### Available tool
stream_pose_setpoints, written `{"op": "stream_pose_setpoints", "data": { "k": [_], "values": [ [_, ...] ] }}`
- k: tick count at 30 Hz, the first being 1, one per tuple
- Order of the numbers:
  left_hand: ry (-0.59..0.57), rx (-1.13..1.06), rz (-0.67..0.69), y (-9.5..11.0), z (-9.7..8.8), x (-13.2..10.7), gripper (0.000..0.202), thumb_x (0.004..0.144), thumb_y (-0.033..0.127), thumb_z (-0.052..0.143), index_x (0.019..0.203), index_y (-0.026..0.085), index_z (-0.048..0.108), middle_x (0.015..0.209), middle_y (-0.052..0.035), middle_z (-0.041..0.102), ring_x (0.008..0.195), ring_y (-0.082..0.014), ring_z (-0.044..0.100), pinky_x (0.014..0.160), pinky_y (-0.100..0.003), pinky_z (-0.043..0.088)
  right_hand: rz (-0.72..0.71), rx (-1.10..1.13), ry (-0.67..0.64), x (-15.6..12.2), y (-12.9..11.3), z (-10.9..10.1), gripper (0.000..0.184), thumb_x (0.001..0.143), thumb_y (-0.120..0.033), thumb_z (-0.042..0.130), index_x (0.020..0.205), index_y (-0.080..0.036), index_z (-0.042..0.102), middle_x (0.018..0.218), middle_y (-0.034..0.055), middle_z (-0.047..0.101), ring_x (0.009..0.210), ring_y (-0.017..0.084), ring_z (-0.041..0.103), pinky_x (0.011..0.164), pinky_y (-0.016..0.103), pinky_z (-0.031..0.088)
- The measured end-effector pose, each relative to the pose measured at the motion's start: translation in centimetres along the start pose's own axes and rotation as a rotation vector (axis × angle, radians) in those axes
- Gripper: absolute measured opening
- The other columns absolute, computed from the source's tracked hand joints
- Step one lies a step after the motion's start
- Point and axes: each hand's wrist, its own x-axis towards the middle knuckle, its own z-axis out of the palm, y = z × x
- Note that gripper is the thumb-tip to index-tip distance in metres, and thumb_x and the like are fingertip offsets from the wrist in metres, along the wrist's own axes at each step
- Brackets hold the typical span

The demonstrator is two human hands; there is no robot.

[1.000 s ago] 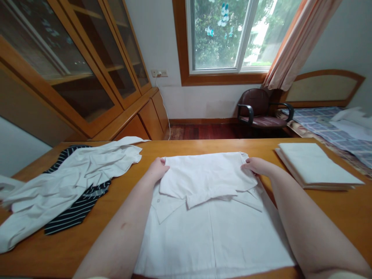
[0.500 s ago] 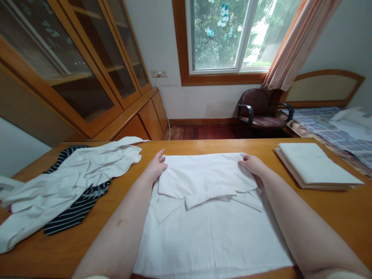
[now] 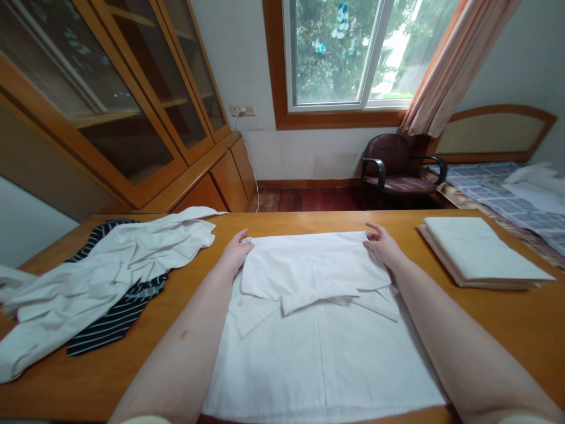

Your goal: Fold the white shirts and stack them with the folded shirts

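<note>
A white shirt (image 3: 282, 359) lies spread on the wooden table in front of me, its far part folded over toward me so that a layer covers the upper half. A pointed collar-like flap and a small button show beneath that layer on the left. My left hand (image 3: 237, 253) pinches the far left corner of the fold, its index finger stretched out. At the far right corner, my right hand (image 3: 383, 247) has its thumb and curled fingers on the cloth, with one finger raised.
To the left lie a crumpled white garment (image 3: 132, 259) and black striped cloth (image 3: 106, 324). A stack of folded white cloth (image 3: 481, 247) sits on the right of the wooden table (image 3: 309, 221). Beyond are a cabinet (image 3: 154, 118), an armchair (image 3: 392, 165) and a bed (image 3: 494, 182).
My right hand has shifted slightly at its corner, with a finger now lifted. My left hand stays at its corner, and the shirt lies almost the same.
</note>
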Motion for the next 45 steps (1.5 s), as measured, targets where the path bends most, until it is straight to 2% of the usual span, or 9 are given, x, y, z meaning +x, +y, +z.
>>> {"op": "stream_pose_setpoints", "data": {
  "k": [4, 8, 15, 20, 23, 28, 31, 37, 45],
  "values": [
    [0.008, -0.103, -0.022, 0.3, 0.2, -0.2, 0.075, 0.067, 0.003, 0.058, 0.137, 0.024, 0.042, 0.107, -0.0089, 0.065, 0.078, -0.0133, 0.066, 0.067, -0.023, 0.052, 0.008, 0.108, -0.012, -0.3, -0.3, 0.1, 0.06, 0.055, -0.013, 0.061, 0.113, -0.022, 0.055, 0.076, -0.0043, 0.055, 0.062, 0.011, 0.054, 0.054, 0.019, 0.042],
    [0.027, -0.075, 0.01, 0.4, 0.4, -0.4, 0.062, 0.065, 0.002, 0.057, 0.126, 0.017, 0.053, 0.106, -0.0094, 0.065, 0.083, -0.0141, 0.066, 0.069, -0.022, 0.052, 0.048, 0.213, 0.01, -0.3, -0.2, 0.1, 0.048, 0.052, -0.015, 0.064, 0.1, -0.019, 0.059, 0.075, -0.0034, 0.057, 0.061, 0.011, 0.054, 0.054, 0.02, 0.042],
    [-0.011, -0.094, 0.059, 0.2, 0.4, -0.4, 0.057, 0.06, 0.0, 0.055, 0.115, 0.016, 0.057, 0.1, -0.0078, 0.068, 0.083, -0.0152, 0.066, 0.072, -0.023, 0.052, 0.174, 0.309, 0.081, -0.1, 0.0, -0.2, 0.027, 0.066, -0.032, 0.066, 0.088, -0.017, 0.061, 0.071, 0.002, 0.065, 0.065, 0.016, 0.061, 0.059, 0.024, 0.049],
    [0.051, -0.109, -0.04, 0.1, 0.4, -0.1, 0.034, 0.072, 0.014, 0.056, 0.105, 0.017, 0.061, 0.089, -0.0063, 0.069, 0.072, -0.0145, 0.065, 0.064, -0.024, 0.052, 0.294, 0.356, 0.031, -0.4, -0.4, -0.3, 0.028, 0.066, -0.026, 0.069, 0.092, -0.017, 0.061, 0.074, 0.0051, 0.067, 0.066, 0.018, 0.063, 0.062, 0.028, 0.052],
    [0.051, -0.097, -0.032, 0.1, 0.2, -0.1, 0.036, 0.075, 0.023, 0.06, 0.11, 0.018, 0.06, 0.085, -0.0054, 0.068, 0.071, -0.0146, 0.065, 0.066, -0.026, 0.052, 0.249, 0.309, 0.01, -0.3, -0.3, -0.4, 0.04, 0.061, -0.024, 0.07, 0.099, -0.019, 0.057, 0.073, 0.0027, 0.064, 0.062, 0.017, 0.062, 0.058, 0.028, 0.051],
    [0.039, -0.112, 0.027, 0.1, 0.0, -0.3, 0.047, 0.068, 0.012, 0.064, 0.115, 0.019, 0.059, 0.098, -0.0071, 0.067, 0.08, -0.0141, 0.065, 0.073, -0.025, 0.052, 0.078, 0.303, 0.045, -0.3, -0.3, -0.2, 0.05, 0.048, -0.022, 0.072, 0.095, -0.02, 0.054, 0.057, -0.009, 0.044, 0.052, 0.01, 0.049, 0.05, 0.021, 0.041],
    [0.07, -0.083, 0.069, -0.1, 0.1, -0.1, 0.045, 0.068, 0.01, 0.063, 0.113, 0.018, 0.06, 0.099, -0.0073, 0.067, 0.084, -0.0146, 0.065, 0.074, -0.024, 0.052, 0.055, 0.347, 0.094, -0.6, -0.7, 0.2, 0.052, 0.044, -0.021, 0.074, 0.091, -0.02, 0.051, 0.056, -0.011, 0.039, 0.049, 0.007, 0.043, 0.047, 0.019, 0.035],
    [0.095, -0.013, 0.071, -0.5, 0.1, 0.4, 0.041, 0.065, 0.013, 0.066, 0.106, 0.016, 0.062, 0.097, -0.0077, 0.068, 0.083, -0.0155, 0.066, 0.073, -0.025, 0.051, 0.046, 0.287, 0.159, -0.8, -1.0, 0.4, 0.047, 0.052, -0.034, 0.073, 0.089, -0.021, 0.048, 0.064, -0.0053, 0.05, 0.051, 0.01, 0.049, 0.047, 0.022, 0.04],
    [0.143, -0.215, -0.058, 0.3, 0.6, -0.1, 0.028, 0.072, 0.022, 0.062, 0.1, 0.016, 0.058, 0.081, -0.0049, 0.068, 0.064, -0.0142, 0.063, 0.061, -0.027, 0.052, 0.133, 0.243, 0.162, -0.7, -0.8, 0.0, 0.038, 0.062, -0.038, 0.07, 0.091, -0.021, 0.053, 0.071, 0.003, 0.063, 0.063, 0.018, 0.061, 0.054, 0.027, 0.05]
  ]
}}
